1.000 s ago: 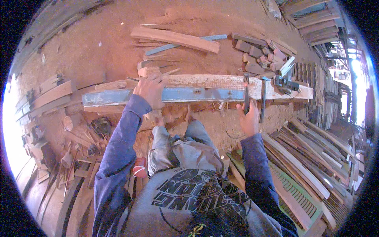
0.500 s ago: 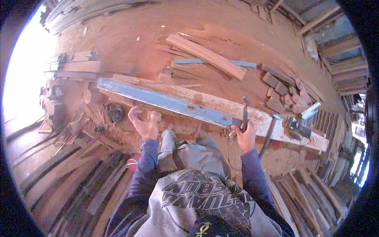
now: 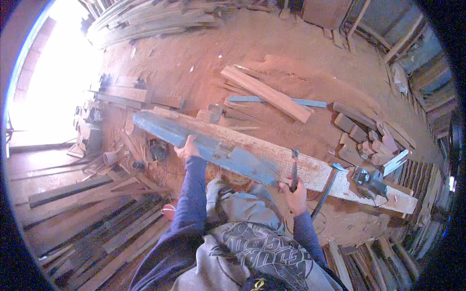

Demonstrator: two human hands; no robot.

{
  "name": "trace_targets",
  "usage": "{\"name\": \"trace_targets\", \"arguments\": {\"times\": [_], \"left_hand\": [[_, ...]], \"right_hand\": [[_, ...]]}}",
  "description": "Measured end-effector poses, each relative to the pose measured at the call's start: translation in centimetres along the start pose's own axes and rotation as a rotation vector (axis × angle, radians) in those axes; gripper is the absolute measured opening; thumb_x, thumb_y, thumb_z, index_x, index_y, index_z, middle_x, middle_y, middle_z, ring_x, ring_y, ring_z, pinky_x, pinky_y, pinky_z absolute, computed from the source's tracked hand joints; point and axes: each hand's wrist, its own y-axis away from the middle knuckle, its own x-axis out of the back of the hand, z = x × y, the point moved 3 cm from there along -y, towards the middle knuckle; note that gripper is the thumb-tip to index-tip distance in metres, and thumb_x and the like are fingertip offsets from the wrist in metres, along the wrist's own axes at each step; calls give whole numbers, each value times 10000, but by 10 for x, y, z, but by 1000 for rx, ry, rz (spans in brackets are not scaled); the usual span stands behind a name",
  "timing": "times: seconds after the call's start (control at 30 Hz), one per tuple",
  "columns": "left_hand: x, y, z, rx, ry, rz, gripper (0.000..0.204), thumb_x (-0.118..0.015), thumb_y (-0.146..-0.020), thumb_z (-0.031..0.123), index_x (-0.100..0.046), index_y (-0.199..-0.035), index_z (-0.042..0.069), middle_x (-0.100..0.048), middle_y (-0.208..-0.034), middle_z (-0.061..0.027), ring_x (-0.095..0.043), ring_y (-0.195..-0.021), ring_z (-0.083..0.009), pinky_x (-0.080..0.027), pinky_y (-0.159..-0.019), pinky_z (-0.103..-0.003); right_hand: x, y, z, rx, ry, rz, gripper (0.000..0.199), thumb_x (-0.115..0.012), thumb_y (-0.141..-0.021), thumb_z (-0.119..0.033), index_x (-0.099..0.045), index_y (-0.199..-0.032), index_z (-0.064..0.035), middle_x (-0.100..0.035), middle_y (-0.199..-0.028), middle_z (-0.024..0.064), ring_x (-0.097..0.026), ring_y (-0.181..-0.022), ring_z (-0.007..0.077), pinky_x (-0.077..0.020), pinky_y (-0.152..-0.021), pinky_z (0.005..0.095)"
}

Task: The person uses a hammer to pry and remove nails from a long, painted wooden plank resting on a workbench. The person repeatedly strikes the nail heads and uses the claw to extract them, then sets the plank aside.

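A long board with worn blue paint (image 3: 252, 165) lies along a pale, weathered beam (image 3: 310, 169); motion blurs its left part. My left hand (image 3: 188, 149) grips the board's near edge left of its middle, thumb on top, other fingers hidden beneath. My right hand (image 3: 293, 195) is closed around a dark hand tool with a reddish patch (image 3: 294, 169), held upright; its exact kind is unclear. That hand is close to the board's right end, and I cannot tell whether it touches it. A dark bar with a blue head (image 3: 326, 190) leans on the beam farther right.
A power tool (image 3: 370, 183) rests toward the beam's right end. Block offcuts (image 3: 359, 133) are piled beyond it. Loose planks (image 3: 267, 92) lie on the reddish, dusty ground ahead. Stacked timber (image 3: 107, 218) covers the lower left, with more strips (image 3: 374, 262) at lower right.
My left hand has gone from hovering open beside the board to gripping it. The blue board has turned, showing a wider, patchier face. The right hand keeps its tool. The view has shifted.
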Motion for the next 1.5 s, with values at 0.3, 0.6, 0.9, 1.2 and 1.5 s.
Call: {"name": "trace_targets", "arguments": {"times": [0.3, 0.6, 0.9, 1.2, 1.5], "left_hand": [[-15, 61, 154, -467, 116, -453, 759, -744, -679, -53, -423, -1364, 4, -575, -1191, -140, -591, -1046, -248, -506, -905, -397], [-52, 157, 234, -1389, -496, -938, 577, -838, -604, 251, -665, -1108, 29, -667, -989, -158, -659, -931, -337, -526, -854, -434], [-71, 169, 88, -1603, -1164, -1543, 547, -701, -751, 296, -619, -1287, 219, -621, -1279, -110, -590, -1182, -331, -492, -964, -523], [-65, 118, 35, -1564, -1329, -1441, 522, -732, -631, 167, -673, -1149, 189, -647, -1086, -48, -634, -1075, -273, -500, -898, -457], [-59, 74, 61, -1535, -1281, -1378, 615, -778, -644, 249, -633, -1237, 177, -652, -1161, -80, -601, -1136, -292, -454, -980, -454]], "right_hand": [[71, 29, 62, -69, -425, 212, 302, -731, -898, -143, -435, -843, -124, -629, -859, 0, -527, -610, 63, -426, -508, 231], [79, 53, 84, -169, -366, 361, 225, -722, -909, -210, -526, -866, -109, -512, -698, -43, -466, -550, 75, -382, -496, 253], [79, 132, 136, -186, -241, 544, 257, -732, -902, -216, -508, -945, -97, -488, -650, -21, -465, -501, 80, -383, -459, 245], [70, 173, 114, -265, -459, 657, 303, -732, -898, -287, -544, -979, -64, -536, -708, 10, -508, -537, 104, -412, -475, 251], [65, 136, 77, -339, -289, 461, 334, -717, -898, -319, -599, -1049, -46, -562, -815, -9, -538, -687, 96, -410, -585, 269]]}}
